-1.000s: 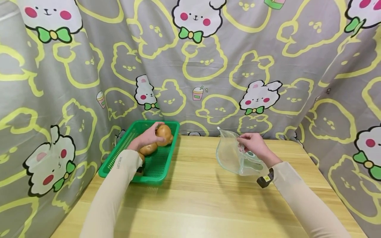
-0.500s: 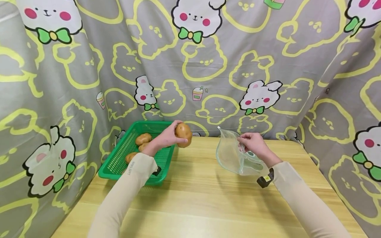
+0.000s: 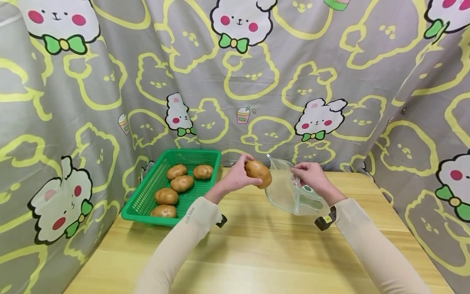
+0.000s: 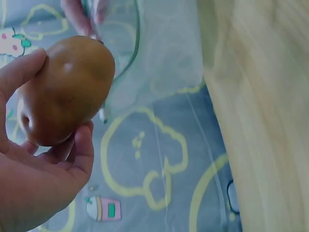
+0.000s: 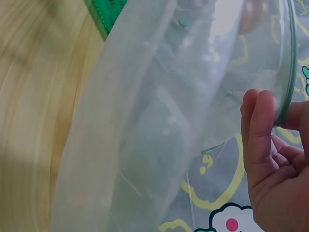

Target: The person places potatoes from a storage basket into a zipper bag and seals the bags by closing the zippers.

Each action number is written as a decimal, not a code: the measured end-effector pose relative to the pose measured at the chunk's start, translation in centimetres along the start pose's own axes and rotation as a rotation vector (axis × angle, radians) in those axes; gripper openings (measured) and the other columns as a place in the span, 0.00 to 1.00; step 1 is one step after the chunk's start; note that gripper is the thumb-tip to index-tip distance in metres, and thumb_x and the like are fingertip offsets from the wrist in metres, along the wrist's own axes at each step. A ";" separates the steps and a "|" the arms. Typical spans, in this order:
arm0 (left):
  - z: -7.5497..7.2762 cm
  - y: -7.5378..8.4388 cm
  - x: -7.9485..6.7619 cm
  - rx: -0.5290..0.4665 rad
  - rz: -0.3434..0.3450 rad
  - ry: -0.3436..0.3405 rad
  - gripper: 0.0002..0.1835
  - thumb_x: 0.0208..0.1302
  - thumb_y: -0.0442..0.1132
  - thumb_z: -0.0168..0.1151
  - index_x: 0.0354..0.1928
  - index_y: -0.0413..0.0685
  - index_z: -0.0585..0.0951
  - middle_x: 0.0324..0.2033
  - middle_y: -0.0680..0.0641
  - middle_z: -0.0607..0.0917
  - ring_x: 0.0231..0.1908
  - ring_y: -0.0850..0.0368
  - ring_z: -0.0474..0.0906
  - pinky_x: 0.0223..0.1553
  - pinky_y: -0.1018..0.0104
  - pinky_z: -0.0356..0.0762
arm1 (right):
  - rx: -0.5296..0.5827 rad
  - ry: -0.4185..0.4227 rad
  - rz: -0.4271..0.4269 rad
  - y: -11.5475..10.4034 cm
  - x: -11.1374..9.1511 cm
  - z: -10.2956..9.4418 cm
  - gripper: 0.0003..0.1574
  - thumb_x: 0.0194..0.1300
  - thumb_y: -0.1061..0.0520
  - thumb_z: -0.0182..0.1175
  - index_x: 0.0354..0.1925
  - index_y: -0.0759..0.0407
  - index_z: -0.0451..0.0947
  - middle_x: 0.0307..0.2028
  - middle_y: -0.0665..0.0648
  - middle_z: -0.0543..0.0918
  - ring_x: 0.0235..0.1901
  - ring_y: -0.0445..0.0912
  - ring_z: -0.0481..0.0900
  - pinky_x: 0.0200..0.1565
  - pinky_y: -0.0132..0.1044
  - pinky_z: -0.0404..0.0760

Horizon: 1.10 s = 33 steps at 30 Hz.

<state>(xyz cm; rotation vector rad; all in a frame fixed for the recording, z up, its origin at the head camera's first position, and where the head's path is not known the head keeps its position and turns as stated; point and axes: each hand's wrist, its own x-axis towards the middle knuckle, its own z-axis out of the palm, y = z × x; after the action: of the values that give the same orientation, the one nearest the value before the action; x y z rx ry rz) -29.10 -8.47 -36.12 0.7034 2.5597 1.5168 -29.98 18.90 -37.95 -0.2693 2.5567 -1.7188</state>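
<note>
My left hand (image 3: 236,176) grips a brown potato (image 3: 258,174) with the thumb on one side and fingers on the other. The potato is held above the table, right beside the mouth of a clear zip bag (image 3: 282,190). In the left wrist view the potato (image 4: 67,89) fills the palm side, and the bag lies behind it. My right hand (image 3: 313,179) pinches the bag's rim between thumb and fingers. In the right wrist view the green zip edge (image 5: 288,63) runs between the thumb and fingertips, and the bag hangs open.
A green plastic basket (image 3: 210,200) stands at the left of the wooden table (image 3: 249,253), with several potatoes (image 3: 182,183) in it. A patterned grey curtain (image 3: 205,81) hangs behind and on both sides of the table.
My left hand has lifted a potato out of the basket and carried it right, up to the bag's mouth. The right hand and bag have stayed almost in place.
</note>
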 end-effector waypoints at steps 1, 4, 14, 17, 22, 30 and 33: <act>0.5 0.0 0.0 -0.004 0.010 -0.009 0.35 0.50 0.38 0.74 0.56 0.48 0.62 0.50 0.44 0.71 0.45 0.51 0.76 0.41 0.61 0.78 | 0.004 -0.001 -0.001 0.0 0.0 0.1 0.21 0.68 0.55 0.57 0.46 0.74 0.76 0.24 0.54 0.82 0.19 0.41 0.76 0.26 0.34 0.79; 1.8 -0.2 0.1 -0.017 0.047 -0.040 0.36 0.51 0.37 0.73 0.59 0.47 0.63 0.50 0.43 0.72 0.45 0.51 0.76 0.40 0.63 0.79 | 0.010 0.000 -0.007 0.1 0.0 0.3 0.21 0.68 0.55 0.57 0.46 0.75 0.76 0.23 0.54 0.82 0.19 0.41 0.77 0.26 0.34 0.79; 4.6 -0.4 0.1 0.102 0.157 -0.057 0.33 0.52 0.36 0.72 0.61 0.45 0.70 0.52 0.45 0.76 0.45 0.57 0.75 0.40 0.69 0.76 | 0.012 0.011 -0.023 -0.2 0.1 0.5 0.20 0.68 0.55 0.57 0.43 0.75 0.77 0.23 0.54 0.81 0.18 0.41 0.75 0.25 0.34 0.79; 5.0 -0.4 0.0 0.164 0.174 -0.061 0.33 0.52 0.37 0.72 0.61 0.45 0.71 0.53 0.44 0.74 0.47 0.56 0.73 0.41 0.70 0.75 | 0.015 0.011 -0.023 -0.5 0.0 0.4 0.20 0.68 0.54 0.57 0.43 0.74 0.77 0.23 0.54 0.81 0.18 0.41 0.75 0.25 0.34 0.79; 5.4 -0.6 -0.1 0.268 0.205 -0.040 0.33 0.52 0.40 0.72 0.61 0.48 0.72 0.56 0.45 0.73 0.46 0.57 0.72 0.42 0.70 0.72 | 0.032 0.025 -0.014 -0.8 0.2 0.0 0.20 0.68 0.55 0.57 0.43 0.74 0.77 0.22 0.53 0.81 0.18 0.41 0.76 0.25 0.33 0.79; 5.7 -0.9 -0.2 0.343 0.242 -0.055 0.34 0.52 0.38 0.72 0.62 0.44 0.72 0.51 0.44 0.76 0.44 0.57 0.74 0.44 0.70 0.74 | 0.051 0.035 -0.011 -1.0 0.6 -0.3 0.22 0.68 0.58 0.56 0.47 0.79 0.74 0.23 0.51 0.80 0.19 0.39 0.77 0.24 0.32 0.79; 5.9 -0.9 -0.3 0.355 0.233 -0.053 0.34 0.52 0.38 0.72 0.62 0.44 0.72 0.52 0.44 0.74 0.46 0.55 0.75 0.46 0.70 0.74 | 0.053 0.035 -0.014 -1.2 0.5 -0.2 0.22 0.68 0.58 0.56 0.47 0.80 0.73 0.22 0.51 0.80 0.19 0.39 0.76 0.24 0.32 0.79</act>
<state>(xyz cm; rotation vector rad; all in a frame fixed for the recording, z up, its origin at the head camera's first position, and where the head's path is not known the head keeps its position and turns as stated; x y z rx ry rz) -27.38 -4.24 -39.93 1.0982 2.8181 1.0783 -30.41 18.57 -36.68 -0.2567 2.5353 -1.8086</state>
